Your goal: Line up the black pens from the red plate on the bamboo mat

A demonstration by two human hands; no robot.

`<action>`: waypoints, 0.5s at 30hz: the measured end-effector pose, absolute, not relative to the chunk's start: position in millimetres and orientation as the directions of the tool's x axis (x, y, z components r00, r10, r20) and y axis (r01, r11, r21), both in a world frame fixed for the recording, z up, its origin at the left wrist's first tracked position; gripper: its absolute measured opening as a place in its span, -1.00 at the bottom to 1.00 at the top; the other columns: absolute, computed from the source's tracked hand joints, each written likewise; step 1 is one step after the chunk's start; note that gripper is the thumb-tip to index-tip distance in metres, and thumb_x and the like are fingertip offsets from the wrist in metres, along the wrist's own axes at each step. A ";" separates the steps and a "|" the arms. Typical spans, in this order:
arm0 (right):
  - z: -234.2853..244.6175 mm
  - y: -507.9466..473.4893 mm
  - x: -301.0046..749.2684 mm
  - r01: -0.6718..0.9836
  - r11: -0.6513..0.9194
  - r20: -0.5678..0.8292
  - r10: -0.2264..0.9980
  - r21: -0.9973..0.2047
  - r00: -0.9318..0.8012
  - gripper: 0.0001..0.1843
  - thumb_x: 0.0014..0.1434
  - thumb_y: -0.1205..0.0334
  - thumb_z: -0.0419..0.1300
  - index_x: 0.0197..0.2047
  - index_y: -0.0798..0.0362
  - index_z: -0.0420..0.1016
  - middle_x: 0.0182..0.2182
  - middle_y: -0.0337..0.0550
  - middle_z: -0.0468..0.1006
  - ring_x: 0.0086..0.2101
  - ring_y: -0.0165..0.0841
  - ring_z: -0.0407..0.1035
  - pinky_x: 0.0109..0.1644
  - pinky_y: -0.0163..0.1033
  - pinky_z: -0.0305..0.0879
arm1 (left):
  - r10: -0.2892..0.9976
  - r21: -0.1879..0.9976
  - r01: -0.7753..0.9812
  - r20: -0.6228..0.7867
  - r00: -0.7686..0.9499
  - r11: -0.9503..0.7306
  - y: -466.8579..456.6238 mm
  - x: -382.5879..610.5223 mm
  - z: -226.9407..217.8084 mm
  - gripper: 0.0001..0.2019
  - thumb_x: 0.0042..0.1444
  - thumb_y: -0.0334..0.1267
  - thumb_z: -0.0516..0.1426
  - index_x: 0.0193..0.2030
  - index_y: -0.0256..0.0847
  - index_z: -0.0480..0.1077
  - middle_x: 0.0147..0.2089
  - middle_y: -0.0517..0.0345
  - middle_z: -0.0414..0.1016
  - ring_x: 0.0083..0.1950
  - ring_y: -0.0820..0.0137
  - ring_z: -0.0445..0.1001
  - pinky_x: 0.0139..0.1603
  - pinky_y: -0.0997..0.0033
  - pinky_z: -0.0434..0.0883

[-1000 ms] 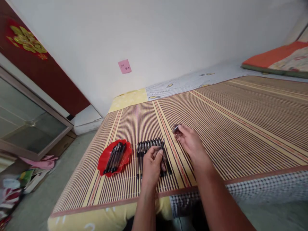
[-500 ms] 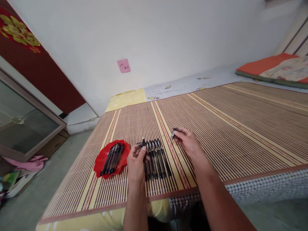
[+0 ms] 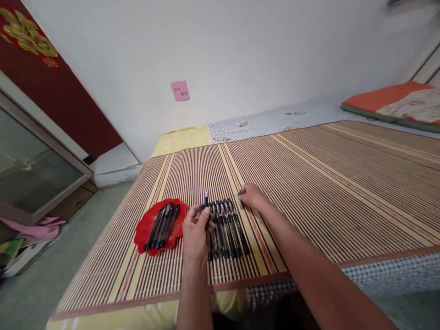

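At the frame's lower centre, a pen (image 3: 206,200) is held tip-up by the closed left hand (image 3: 196,231), near a row of pens (image 3: 228,233), while a cap (image 3: 241,204) is pinched in the curled right hand (image 3: 253,197).

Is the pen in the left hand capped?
Uncapped: the pen shows a bare silvery tip above the left hand; the right hand holds what looks like a cap.

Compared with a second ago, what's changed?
Left hand shifted left, toward the red plate, bringing the uncapped pen along. Right hand moved left, nearer the pen row, with the pen cap still at its fingertips. No grasp or release visible. Plate, its pens and the row stayed put.
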State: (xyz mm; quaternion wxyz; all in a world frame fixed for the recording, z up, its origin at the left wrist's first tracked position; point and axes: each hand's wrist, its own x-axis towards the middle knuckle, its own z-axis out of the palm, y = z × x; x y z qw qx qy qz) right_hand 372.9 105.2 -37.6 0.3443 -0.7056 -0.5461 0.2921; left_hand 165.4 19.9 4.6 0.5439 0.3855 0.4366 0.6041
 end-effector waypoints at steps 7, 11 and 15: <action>-36.3 99.4 362.2 0.694 -0.126 0.006 0.983 -0.709 0.185 -0.85 -0.06 0.48 0.32 -0.56 0.07 0.55 -0.48 -0.07 0.57 -0.37 -0.28 0.46 -0.32 -0.26 0.19 | 0.994 0.946 -0.324 -0.018 -0.112 -0.019 20.4 163.6 5.7 -0.62 -0.08 -0.13 0.37 -0.20 -0.27 0.39 -0.45 0.25 0.49 -0.56 0.58 0.37 -0.55 0.64 0.27; -37.1 96.0 358.8 0.698 -0.082 0.043 0.986 -0.711 0.160 -0.86 0.02 0.44 0.30 -0.49 0.05 0.61 -0.45 -0.10 0.60 -0.39 -0.33 0.45 -0.31 -0.28 0.23 | 0.994 0.946 -0.324 -0.021 -0.103 -0.013 21.4 163.3 3.3 -0.62 -0.07 -0.13 0.36 -0.20 -0.26 0.39 -0.45 0.25 0.48 -0.56 0.58 0.37 -0.56 0.63 0.26; -38.9 95.8 356.7 0.701 -0.063 0.053 0.988 -0.711 0.143 -0.84 0.03 0.47 0.27 -0.46 0.05 0.63 -0.45 -0.11 0.60 -0.41 -0.34 0.46 -0.31 -0.28 0.25 | 0.996 0.949 -0.316 -0.025 -0.087 -0.004 22.4 164.0 -0.1 -0.63 -0.07 -0.11 0.36 -0.20 -0.24 0.39 -0.44 0.26 0.48 -0.57 0.58 0.36 -0.54 0.62 0.27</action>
